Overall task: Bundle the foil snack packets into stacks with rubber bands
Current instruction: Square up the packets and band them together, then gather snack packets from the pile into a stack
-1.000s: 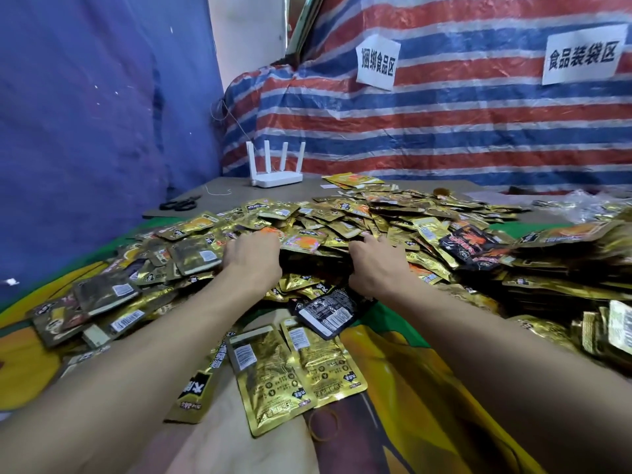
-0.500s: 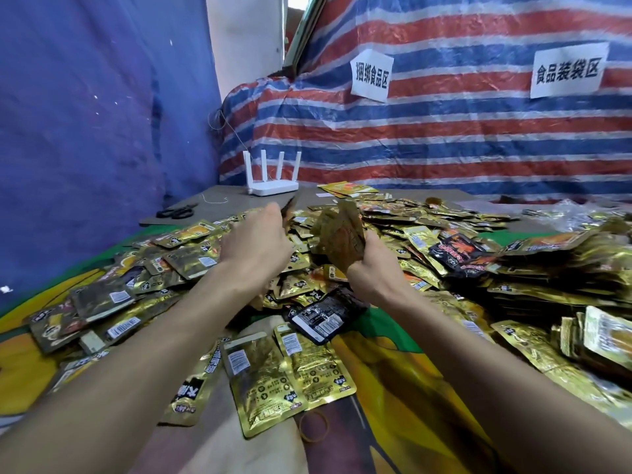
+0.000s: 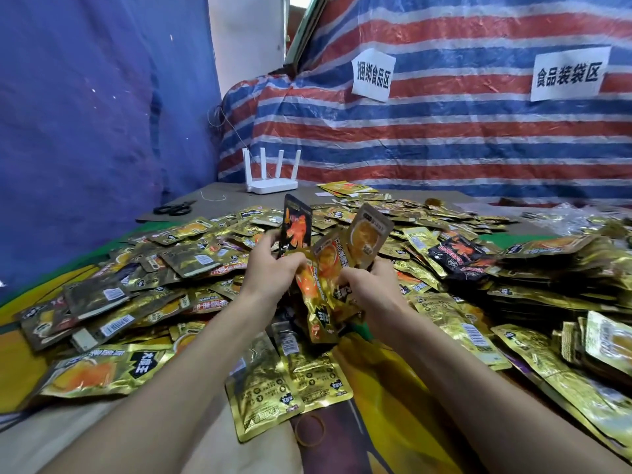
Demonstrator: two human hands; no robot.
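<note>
A wide heap of gold foil snack packets (image 3: 191, 254) covers the table. Both hands hold a loose handful of packets (image 3: 325, 265) lifted above the heap, fanned out and standing on end. My left hand (image 3: 273, 268) grips the left side, with a black and orange packet (image 3: 295, 227) sticking up from it. My right hand (image 3: 371, 280) grips the right side, beneath a gold packet (image 3: 371, 234). A tan rubber band (image 3: 309, 430) lies on the cloth near me, just below two flat gold packets (image 3: 290, 381).
A white router (image 3: 272, 176) stands at the table's far end, black scissors (image 3: 174, 208) to its left. Blue tarp hangs on the left, striped tarp with two paper signs behind. Stacked packets (image 3: 581, 336) pile up at the right.
Both hands went from pressing into the heap to lifting a handful of packets clear of it. The handful now stands higher and more fanned out between the hands.
</note>
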